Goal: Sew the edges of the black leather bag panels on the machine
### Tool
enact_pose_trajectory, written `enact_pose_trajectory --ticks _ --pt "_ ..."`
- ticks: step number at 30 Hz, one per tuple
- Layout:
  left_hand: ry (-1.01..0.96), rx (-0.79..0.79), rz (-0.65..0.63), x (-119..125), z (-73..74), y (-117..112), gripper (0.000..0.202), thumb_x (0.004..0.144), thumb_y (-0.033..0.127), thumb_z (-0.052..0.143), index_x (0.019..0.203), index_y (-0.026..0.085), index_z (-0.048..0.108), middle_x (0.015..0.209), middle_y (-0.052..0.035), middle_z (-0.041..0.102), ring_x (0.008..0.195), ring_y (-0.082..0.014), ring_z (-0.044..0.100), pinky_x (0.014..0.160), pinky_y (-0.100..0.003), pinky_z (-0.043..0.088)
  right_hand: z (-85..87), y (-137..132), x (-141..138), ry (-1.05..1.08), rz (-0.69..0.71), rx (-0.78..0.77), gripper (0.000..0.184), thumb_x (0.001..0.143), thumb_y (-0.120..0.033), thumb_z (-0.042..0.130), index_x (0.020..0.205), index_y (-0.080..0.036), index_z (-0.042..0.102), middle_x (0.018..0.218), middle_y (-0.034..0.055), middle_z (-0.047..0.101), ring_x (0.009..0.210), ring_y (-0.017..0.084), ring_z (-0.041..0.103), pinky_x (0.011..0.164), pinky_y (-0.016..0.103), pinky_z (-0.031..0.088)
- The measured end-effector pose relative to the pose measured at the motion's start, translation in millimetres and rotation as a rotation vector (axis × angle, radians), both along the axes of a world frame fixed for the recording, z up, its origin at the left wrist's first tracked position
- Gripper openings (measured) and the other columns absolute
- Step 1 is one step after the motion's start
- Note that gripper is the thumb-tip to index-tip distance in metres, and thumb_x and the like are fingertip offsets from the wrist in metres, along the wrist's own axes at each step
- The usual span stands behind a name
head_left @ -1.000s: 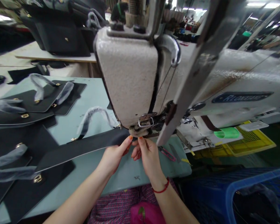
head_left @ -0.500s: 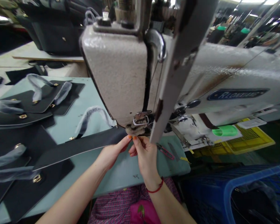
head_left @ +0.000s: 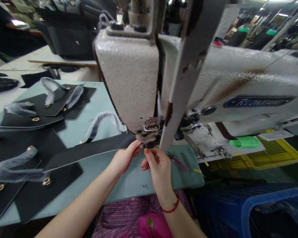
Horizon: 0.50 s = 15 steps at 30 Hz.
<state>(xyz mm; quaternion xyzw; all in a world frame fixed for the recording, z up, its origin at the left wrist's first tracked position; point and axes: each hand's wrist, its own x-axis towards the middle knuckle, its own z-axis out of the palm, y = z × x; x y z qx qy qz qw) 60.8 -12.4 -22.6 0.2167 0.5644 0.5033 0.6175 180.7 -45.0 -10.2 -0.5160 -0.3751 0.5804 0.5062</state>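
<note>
A long black leather strip (head_left: 89,150) reaches from the left up to the needle area (head_left: 151,127) of a big white sewing machine (head_left: 129,76). My left hand (head_left: 124,158) pinches the strip's end just under the presser foot. My right hand (head_left: 157,165), with a red cord at the wrist, is closed in a pinch right beside it, below the needle; what it holds is too small to make out.
Black leather bag panels (head_left: 47,105) with gold fittings and wrapped handles lie over the pale green table (head_left: 99,105) on the left. Small snips (head_left: 176,162) lie right of my hands. A yellow tray (head_left: 270,152) and a blue crate (head_left: 250,205) sit at the right.
Both hands stay at the needle, fingers shifted slightly. The view has swung a little, so the machine head sits differently in frame.
</note>
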Motion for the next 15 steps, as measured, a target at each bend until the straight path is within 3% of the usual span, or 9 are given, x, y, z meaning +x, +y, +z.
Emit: enact_pose_trajectory --ticks 6,15 --pt "-0.002 0.100 -0.065 1.2 0.2 4.7 0.035 0.067 0.044 0.073 0.056 0.016 0.055 0.052 0.0056 0.047 0.050 -0.0078 0.033 0.051 -0.022 0.029 -4.2 -11.0 6.5 0.006 0.022 -0.016 0.034 0.085 -0.047 0.065 0.075 -0.015 0.062 0.051 -0.0018 0.060 0.043 0.009 0.055 0.045 0.017 0.046" --pt "0.110 0.051 -0.001 11.2 8.1 3.1 0.035 0.067 0.049 0.066 0.053 0.019 0.053 0.049 0.0033 0.045 0.051 -0.0110 0.039 0.053 -0.025 0.035 -7.3 -16.9 9.3 0.022 0.040 -0.032 0.034 0.085 -0.047 0.064 0.076 -0.015 0.061 0.051 -0.0022 0.060 0.042 0.008 0.054 0.045 0.017 0.045"
